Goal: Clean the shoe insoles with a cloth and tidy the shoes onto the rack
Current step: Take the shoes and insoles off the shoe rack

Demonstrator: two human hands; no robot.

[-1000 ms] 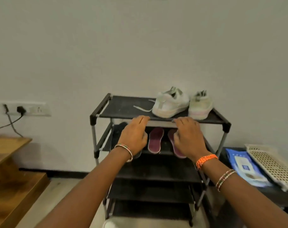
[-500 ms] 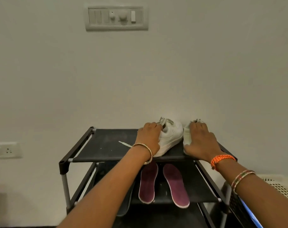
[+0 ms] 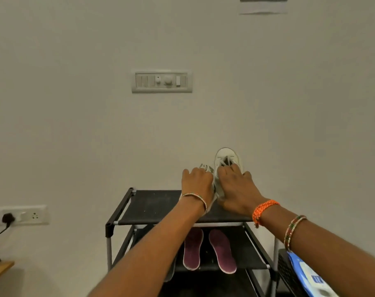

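The two white shoes sit on the top shelf of the black rack, at its right end, close to the wall. The right shoe tips up with its toe high against the wall; the left shoe is mostly hidden. The left hand curls over the left shoe and grips it. The right hand lies over the laces of the right shoe with its fingers curled down on it, so it holds that one. The job now looks like setting the pair straight. To do it well, I think both shoes should go down flat, side by side, toes to the wall, and the tipped one should be lowered slowly so it does not slide off. The right edge of the shelf is near, so push no further that way. The left half of the top shelf is bare, with room to shift. Two purple insoles lie on the shelf below.
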